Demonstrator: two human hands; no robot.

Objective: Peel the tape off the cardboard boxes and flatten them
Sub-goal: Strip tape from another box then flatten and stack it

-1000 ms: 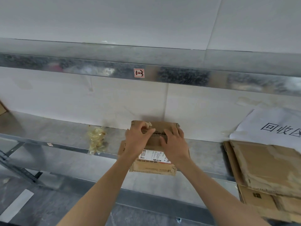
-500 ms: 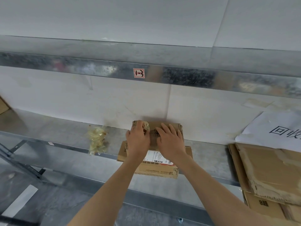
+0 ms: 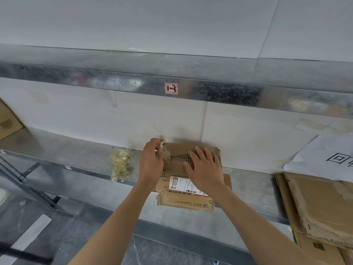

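A small brown cardboard box (image 3: 183,199) with a white shipping label lies on the metal shelf (image 3: 80,155), its front edge hanging over the shelf's lip. My left hand (image 3: 150,161) pinches a strip of clear tape (image 3: 165,150) at the box's far left corner and lifts it off the cardboard. My right hand (image 3: 205,167) lies flat with spread fingers on top of the box, pressing it down.
A crumpled wad of peeled tape (image 3: 120,165) sits on the shelf left of the box. Flattened cardboard sheets (image 3: 321,205) are stacked at the right under a white paper sign (image 3: 328,157). Another box (image 3: 7,119) shows at the far left. A second metal shelf (image 3: 172,90) runs overhead.
My left hand has moved left and pulled the tape strip up off the box's corner. My right hand has spread flatter on the box top.
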